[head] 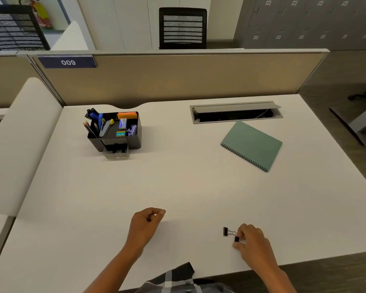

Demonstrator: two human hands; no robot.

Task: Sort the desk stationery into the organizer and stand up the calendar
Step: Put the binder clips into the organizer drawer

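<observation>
Head view: the desk (pixel 177 187) carries the organizer (pixel 114 132) toward its far left corner, already stocked with pens, pencils, a stapler and sticky notes, its small clear drawer (pixel 116 153) pulled out at the front. A green spiral-bound calendar (pixel 251 144) lies flat toward the far right, just in front of the cable hatch (pixel 236 112).

Two binder clips remain near the front edge, right of centre. The right hand (pixel 251 240) pinches one clip (pixel 237 239) between thumb and fingertips; whether it is lifted off the desk I cannot tell. The second clip (pixel 225 231) sits just beside it, to the left, its wire handle reaching toward the first, and the two may be touching.

The left hand (pixel 148 220) hovers near the front edge, left of centre, fingers curled with thumb against forefinger. Whether it holds anything small I cannot tell.

Handling, as I judge it: the clips are light, rigid and small, with smooth metal bodies that could slip from a loose pinch. The black body or the wire loops are the surest places to take hold. The open drawer looks the likely spot for them.

The calendar should be light and stiff; taking it by the two long edges and spreading its covers should make it stand, though it may slide on the smooth desk.
</observation>
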